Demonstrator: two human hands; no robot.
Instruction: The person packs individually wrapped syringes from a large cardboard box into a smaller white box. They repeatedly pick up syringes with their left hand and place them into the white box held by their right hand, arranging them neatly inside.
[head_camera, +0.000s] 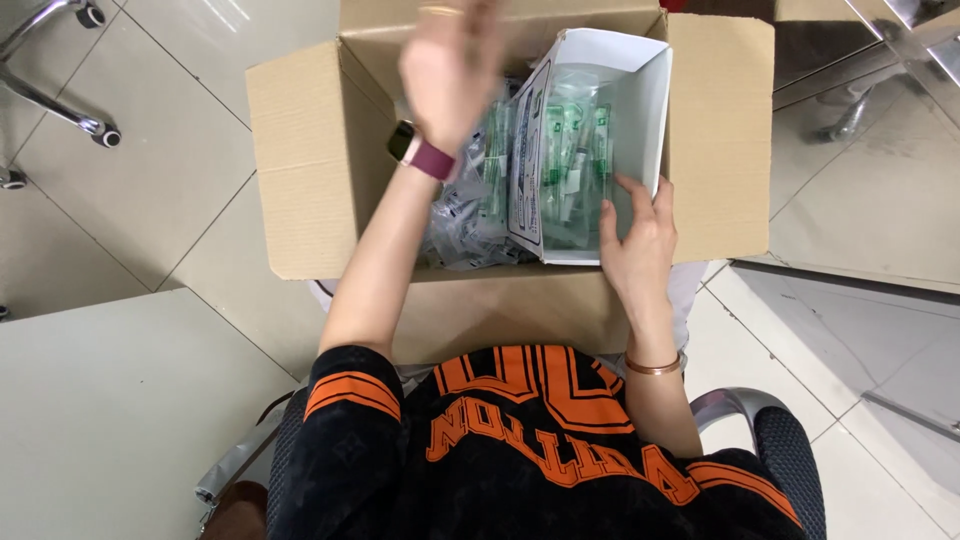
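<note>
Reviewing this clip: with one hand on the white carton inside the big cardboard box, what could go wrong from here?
The white carton stands tilted and open, steadied only by the right hand; a weak grip could let its sealed packets spill out. The left hand is blurred above the loose packets, so it may knock some. The cardboard box seems to rest on the lap and may slide.
</note>
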